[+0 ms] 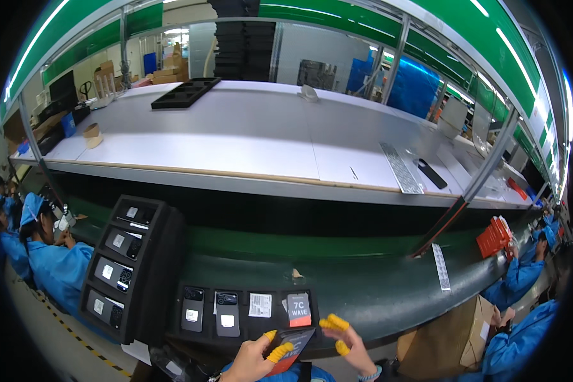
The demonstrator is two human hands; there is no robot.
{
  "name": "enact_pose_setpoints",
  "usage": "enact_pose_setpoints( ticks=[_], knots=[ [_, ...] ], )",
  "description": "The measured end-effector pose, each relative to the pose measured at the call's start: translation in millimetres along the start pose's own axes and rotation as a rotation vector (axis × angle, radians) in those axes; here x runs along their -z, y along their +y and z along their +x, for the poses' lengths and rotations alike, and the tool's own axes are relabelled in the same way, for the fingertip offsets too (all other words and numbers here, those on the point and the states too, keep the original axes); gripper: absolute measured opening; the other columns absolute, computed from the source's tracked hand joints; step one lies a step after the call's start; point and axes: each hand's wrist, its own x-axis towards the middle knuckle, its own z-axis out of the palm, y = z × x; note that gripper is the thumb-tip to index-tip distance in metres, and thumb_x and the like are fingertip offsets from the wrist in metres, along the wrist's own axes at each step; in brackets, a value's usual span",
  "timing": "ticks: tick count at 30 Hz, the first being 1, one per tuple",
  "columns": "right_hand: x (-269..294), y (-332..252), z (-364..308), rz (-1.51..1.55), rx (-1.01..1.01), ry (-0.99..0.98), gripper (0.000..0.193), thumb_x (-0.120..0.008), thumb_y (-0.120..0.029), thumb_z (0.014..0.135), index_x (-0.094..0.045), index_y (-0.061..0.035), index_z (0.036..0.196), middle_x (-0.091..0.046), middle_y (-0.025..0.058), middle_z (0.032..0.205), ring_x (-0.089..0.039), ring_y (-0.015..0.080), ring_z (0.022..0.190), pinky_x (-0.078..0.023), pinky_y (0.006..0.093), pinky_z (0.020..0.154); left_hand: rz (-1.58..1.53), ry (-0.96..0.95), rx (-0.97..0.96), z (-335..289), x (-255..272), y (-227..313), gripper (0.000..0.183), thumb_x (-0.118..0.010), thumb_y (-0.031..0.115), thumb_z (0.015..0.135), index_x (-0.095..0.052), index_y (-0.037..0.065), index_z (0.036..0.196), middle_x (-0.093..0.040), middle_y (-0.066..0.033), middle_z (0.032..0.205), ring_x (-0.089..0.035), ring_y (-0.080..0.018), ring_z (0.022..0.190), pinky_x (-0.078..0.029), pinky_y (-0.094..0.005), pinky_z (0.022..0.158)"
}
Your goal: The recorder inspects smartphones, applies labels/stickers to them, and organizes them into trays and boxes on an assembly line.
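Observation:
At the lower middle, my left hand (251, 363), with yellow finger cots, is closed on a flat grey-and-red box (299, 344), which is tilted. My right hand (355, 350), also in yellow finger cots, stands just right of the box with its fingers apart and nothing in them. Directly beyond my hands lies a black compartment tray (256, 325). Its left slots hold two dark smartphones (227, 312) bearing white labels. Another slot shows a white printed label (260, 305). The rightmost slot holds a similar grey-and-red box (298, 309).
Stacked black trays (172, 254) with labelled phones stand at left. A green work surface (356, 286) carries a label strip (440, 267). Beyond it runs a raised white shelf (254, 137). Co-workers in blue sit at both sides; a cardboard box (436, 340) is at right.

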Motion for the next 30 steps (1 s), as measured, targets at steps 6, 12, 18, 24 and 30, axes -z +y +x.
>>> enact_pose_setpoints(
  ticks=[6,12,18,24,30],
  knots=[
    [-20,-42,39,-0.402,-0.101,-0.426,0.035,-0.059,-0.009,0.088,-0.055,-0.0012,0.122,-0.061,0.0144,0.115,-0.059,0.0264,0.104,-0.045,0.0329,0.091,0.150,-0.250,0.085,-10,-11,-16,0.027,-0.063,0.015,0.086,-0.056,-0.001,0.107,-0.063,-0.0237,0.083,-0.065,-0.0350,0.074,-0.048,-0.0351,0.060],
    [-11,-28,36,-0.408,-0.063,-0.507,0.026,-0.057,-0.014,0.091,-0.059,0.0020,0.112,-0.066,0.0149,0.095,-0.063,0.0248,0.080,-0.049,0.0316,0.073,-0.060,-0.209,0.221,-29,-37,-75,0.029,-0.064,0.020,0.086,-0.062,-0.002,0.105,-0.068,-0.0129,0.087,-0.064,-0.0165,0.076,-0.049,-0.0292,0.068],
    [-4,-15,34,-0.340,-0.185,-0.490,0.025,-0.057,-0.013,0.090,-0.060,0.0027,0.110,-0.066,0.0150,0.092,-0.062,0.0223,0.076,-0.048,0.0312,0.070,-0.436,-0.372,0.510,-28,-48,-102,0.034,-0.066,0.019,0.086,-0.059,-0.004,0.110,-0.065,-0.0123,0.099,-0.060,-0.0159,0.093,-0.047,-0.0288,0.081],
    [5,3,53,-0.426,-0.387,-0.467,0.023,-0.059,-0.008,0.090,-0.063,0.0032,0.109,-0.068,0.0114,0.096,-0.060,0.0104,0.089,-0.049,0.0255,0.079,-0.574,-0.299,0.654,-7,-50,-100,0.023,-0.057,0.008,0.090,-0.063,-0.007,0.107,-0.066,-0.0048,0.094,-0.059,-0.0063,0.082,-0.047,-0.0184,0.074],
    [-3,-2,67,-0.718,-0.352,-0.461,0.025,-0.061,-0.012,0.087,-0.064,-0.0001,0.109,-0.068,0.0161,0.095,-0.064,0.0140,0.084,-0.049,0.0274,0.076,-0.646,-0.229,0.619,2,-50,-117,0.023,-0.057,0.009,0.091,-0.063,-0.008,0.106,-0.066,-0.0042,0.093,-0.059,-0.0056,0.081,-0.047,-0.0180,0.072]
  ],
)
